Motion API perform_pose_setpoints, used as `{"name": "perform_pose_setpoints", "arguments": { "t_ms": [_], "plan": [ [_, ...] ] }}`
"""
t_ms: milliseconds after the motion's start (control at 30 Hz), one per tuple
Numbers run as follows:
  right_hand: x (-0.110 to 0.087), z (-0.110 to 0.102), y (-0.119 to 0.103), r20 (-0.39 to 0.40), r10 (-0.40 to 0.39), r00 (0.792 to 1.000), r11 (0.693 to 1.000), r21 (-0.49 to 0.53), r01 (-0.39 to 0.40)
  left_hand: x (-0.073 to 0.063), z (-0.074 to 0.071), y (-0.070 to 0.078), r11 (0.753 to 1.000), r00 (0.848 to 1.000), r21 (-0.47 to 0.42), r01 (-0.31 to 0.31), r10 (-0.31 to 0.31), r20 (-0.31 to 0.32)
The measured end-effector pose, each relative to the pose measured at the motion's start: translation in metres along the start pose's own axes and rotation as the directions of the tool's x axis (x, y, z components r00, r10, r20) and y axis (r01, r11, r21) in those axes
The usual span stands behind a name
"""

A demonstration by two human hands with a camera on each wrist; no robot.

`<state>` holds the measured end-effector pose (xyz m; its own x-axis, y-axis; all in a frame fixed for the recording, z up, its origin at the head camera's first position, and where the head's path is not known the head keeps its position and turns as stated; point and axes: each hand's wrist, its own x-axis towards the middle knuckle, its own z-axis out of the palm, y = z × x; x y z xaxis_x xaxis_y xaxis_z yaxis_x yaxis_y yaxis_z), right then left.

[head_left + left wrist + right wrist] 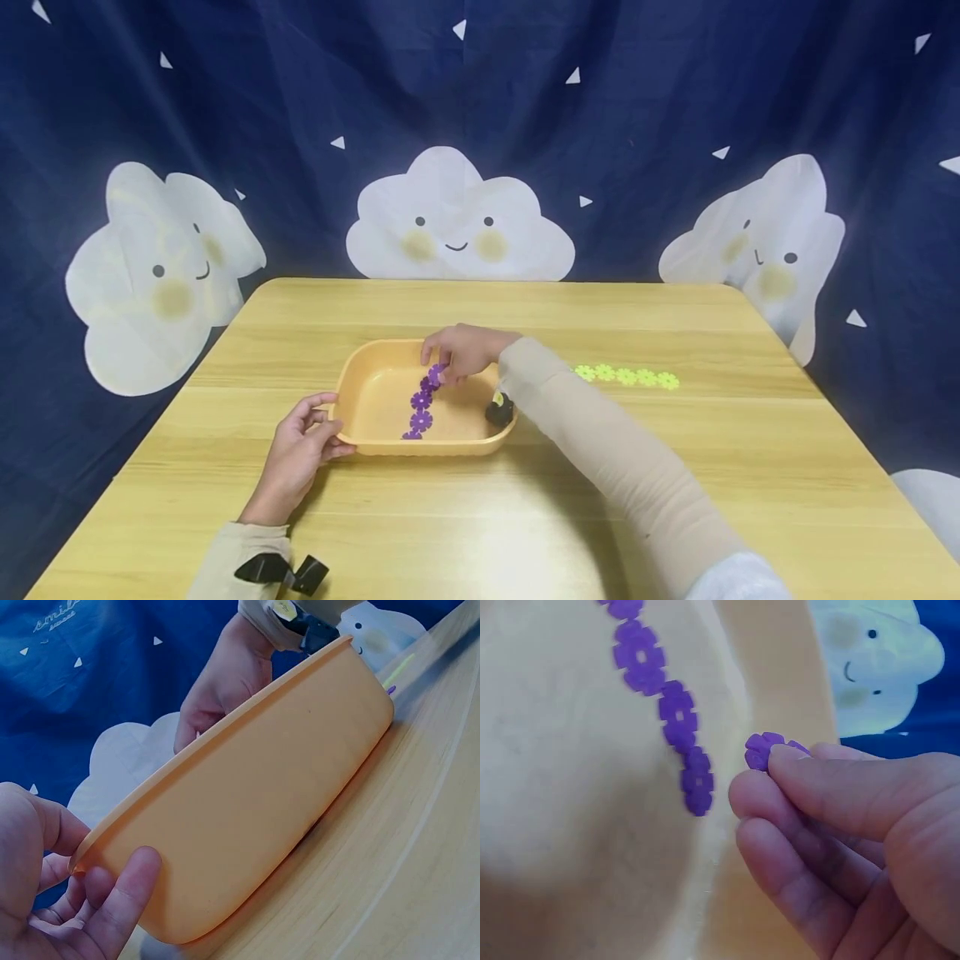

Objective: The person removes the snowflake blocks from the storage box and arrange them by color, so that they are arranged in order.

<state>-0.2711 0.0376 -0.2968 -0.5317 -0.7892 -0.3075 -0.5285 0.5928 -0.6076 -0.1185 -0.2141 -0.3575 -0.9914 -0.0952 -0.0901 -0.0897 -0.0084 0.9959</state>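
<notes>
Fingers of the right hand [467, 350] pinch one purple flower piece [760, 751] just beside a purple chain [676, 703] lying in the orange tray [442, 448], whose rim the left hand [295, 457] grips, I judge, to steady it on the counter [420, 525].

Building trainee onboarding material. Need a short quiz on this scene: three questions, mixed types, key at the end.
1. True or false: the left hand is clear of the tray.
2. Fill in: in the head view, the yellow-green flower row lies on the table to the ____ of the tray.
3. Multiple choice: what does the right hand pinch? A, the tray's rim; B, a purple flower piece; C, a yellow-green flower piece.

Key:
1. False; it holds the tray by its edge.
2. Right.
3. B.
</notes>
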Motion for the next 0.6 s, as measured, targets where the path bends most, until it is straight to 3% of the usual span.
{"name": "perform_pose_setpoints", "arguments": {
  "t_ms": [367,600],
  "plan": [
    [-0.029,-0.008,0.002,-0.062,-0.069,0.996,0.995,0.073,0.073,0.001,-0.001,0.000,1.000,1.000,0.006,0.007,-0.007,0.002],
    [-0.050,-0.007,0.006,-0.185,-0.060,0.981,0.992,0.097,0.079,0.001,-0.001,0.000,1.000,1.000,0.014,0.007,-0.008,0.003]
  ]
}}
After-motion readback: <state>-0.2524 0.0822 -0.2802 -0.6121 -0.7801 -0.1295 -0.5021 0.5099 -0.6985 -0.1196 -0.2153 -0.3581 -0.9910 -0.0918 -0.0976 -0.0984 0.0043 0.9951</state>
